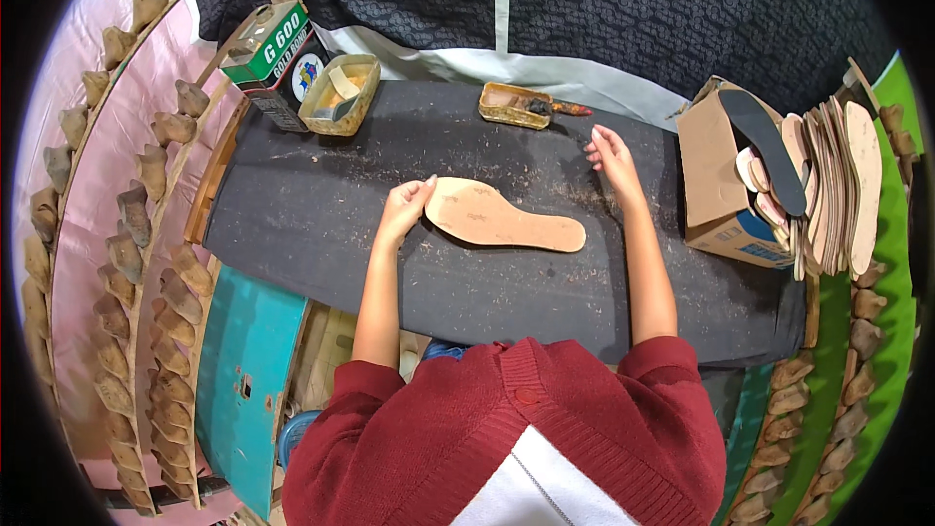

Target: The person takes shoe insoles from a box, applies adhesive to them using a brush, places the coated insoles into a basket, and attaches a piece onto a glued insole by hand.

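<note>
A tan insole [506, 219] lies across the middle of the dark table, its wide end to the left and its narrow heel end to the right. My left hand [407, 206] pinches the rim of the wide end between thumb and fingers. Off to the right, my right hand [612, 151] is raised over the table with its fingers apart and nothing in them. Just beyond that hand sits a small yellowish tray [502, 115] with a dark-tipped brush [570, 109] resting across its right end.
A green and black can [282, 68] and a yellowish tub [365, 97] stand at the far left. At the right, a cardboard box [716, 175] adjoins a stack of insoles [828, 185], with a black insole [765, 151] leaning there. Wooden shoe lasts [122, 258] line racks on both sides.
</note>
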`<act>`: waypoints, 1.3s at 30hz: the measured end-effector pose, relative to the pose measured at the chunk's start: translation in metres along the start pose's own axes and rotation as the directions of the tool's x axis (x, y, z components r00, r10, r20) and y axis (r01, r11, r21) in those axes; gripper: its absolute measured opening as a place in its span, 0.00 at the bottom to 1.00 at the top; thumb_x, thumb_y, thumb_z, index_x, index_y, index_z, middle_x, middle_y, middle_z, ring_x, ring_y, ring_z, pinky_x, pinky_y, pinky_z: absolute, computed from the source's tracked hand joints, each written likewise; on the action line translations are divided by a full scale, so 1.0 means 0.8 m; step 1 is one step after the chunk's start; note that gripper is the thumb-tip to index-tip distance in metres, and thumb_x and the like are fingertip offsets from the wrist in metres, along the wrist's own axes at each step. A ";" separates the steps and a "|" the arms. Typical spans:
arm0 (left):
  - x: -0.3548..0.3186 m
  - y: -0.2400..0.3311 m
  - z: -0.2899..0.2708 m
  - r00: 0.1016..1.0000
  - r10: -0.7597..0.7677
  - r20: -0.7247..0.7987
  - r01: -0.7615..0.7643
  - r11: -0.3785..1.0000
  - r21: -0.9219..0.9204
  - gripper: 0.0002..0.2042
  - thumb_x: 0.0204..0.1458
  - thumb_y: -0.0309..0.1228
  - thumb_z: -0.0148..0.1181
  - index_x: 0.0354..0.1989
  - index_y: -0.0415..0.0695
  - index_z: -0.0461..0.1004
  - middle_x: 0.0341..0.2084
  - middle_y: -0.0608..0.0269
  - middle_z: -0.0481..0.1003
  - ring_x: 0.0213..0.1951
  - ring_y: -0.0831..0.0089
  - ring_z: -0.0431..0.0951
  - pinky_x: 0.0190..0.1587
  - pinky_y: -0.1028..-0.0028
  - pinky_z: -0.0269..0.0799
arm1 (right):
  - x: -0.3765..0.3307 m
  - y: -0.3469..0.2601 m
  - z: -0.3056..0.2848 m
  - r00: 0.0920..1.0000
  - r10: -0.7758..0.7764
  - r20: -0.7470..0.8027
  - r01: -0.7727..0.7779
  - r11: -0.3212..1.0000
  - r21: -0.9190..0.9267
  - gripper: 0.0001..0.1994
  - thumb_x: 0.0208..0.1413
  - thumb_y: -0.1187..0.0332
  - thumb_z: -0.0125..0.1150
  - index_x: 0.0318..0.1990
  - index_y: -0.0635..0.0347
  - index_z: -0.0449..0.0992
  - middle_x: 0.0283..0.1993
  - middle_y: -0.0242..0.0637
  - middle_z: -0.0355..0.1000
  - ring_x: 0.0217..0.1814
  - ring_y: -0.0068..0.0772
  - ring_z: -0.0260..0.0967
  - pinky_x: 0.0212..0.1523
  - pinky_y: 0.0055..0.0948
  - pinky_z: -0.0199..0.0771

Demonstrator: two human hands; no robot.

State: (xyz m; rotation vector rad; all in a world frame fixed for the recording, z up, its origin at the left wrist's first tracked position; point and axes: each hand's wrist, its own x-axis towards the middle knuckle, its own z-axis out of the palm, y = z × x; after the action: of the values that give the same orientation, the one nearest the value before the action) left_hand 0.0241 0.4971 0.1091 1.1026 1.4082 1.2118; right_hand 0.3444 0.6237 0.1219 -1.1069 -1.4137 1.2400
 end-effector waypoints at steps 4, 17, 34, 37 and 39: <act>0.003 0.005 -0.002 0.998 -0.043 0.035 0.043 0.999 0.001 0.15 0.50 0.43 0.50 0.22 0.44 0.70 0.11 0.80 0.60 0.13 0.91 0.52 0.14 0.86 0.43 | 0.039 -0.004 0.039 0.990 0.089 -0.107 -0.077 0.990 0.115 0.23 0.49 0.54 0.53 0.47 0.61 0.63 0.28 0.28 0.64 0.26 0.15 0.59 0.24 0.13 0.59; 0.059 0.012 -0.002 0.928 -0.088 0.361 0.109 0.993 -0.036 0.13 0.50 0.43 0.51 0.24 0.46 0.68 0.10 0.81 0.56 0.11 0.90 0.49 0.13 0.85 0.40 | 0.088 0.000 0.080 0.975 -0.070 -0.212 0.100 0.986 0.134 0.14 0.52 0.59 0.51 0.35 0.62 0.67 0.21 0.25 0.61 0.20 0.13 0.56 0.21 0.14 0.59; 0.063 0.015 -0.009 0.908 -0.068 0.414 0.115 0.989 -0.090 0.12 0.50 0.40 0.51 0.27 0.43 0.68 0.09 0.80 0.56 0.10 0.91 0.48 0.12 0.86 0.39 | 0.149 -0.081 0.115 0.839 -0.411 0.358 0.544 0.660 -0.518 0.13 0.54 0.61 0.48 0.39 0.62 0.70 0.34 0.36 0.64 0.30 0.27 0.66 0.33 0.22 0.66; 0.058 0.013 -0.012 0.910 -0.082 0.406 0.128 0.988 -0.087 0.12 0.50 0.40 0.51 0.27 0.44 0.68 0.09 0.80 0.56 0.10 0.91 0.48 0.12 0.85 0.38 | 0.143 -0.083 0.130 0.907 -0.291 0.304 0.383 0.870 -0.311 0.13 0.54 0.62 0.48 0.39 0.63 0.69 0.36 0.38 0.62 0.27 0.24 0.66 0.30 0.20 0.66; 0.058 0.010 -0.011 0.911 -0.098 0.401 0.146 0.985 -0.089 0.11 0.50 0.40 0.51 0.26 0.44 0.67 0.09 0.81 0.55 0.10 0.91 0.48 0.12 0.85 0.38 | 0.146 -0.080 0.122 0.905 -0.300 0.301 0.378 0.892 -0.247 0.13 0.53 0.63 0.48 0.39 0.63 0.69 0.34 0.36 0.64 0.25 0.20 0.66 0.27 0.17 0.66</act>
State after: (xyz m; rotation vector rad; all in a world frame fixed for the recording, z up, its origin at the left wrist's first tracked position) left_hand 0.0086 0.5420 0.1129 1.0876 1.0633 0.9060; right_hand 0.2249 0.7170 0.1880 -0.8585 -1.9531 0.9532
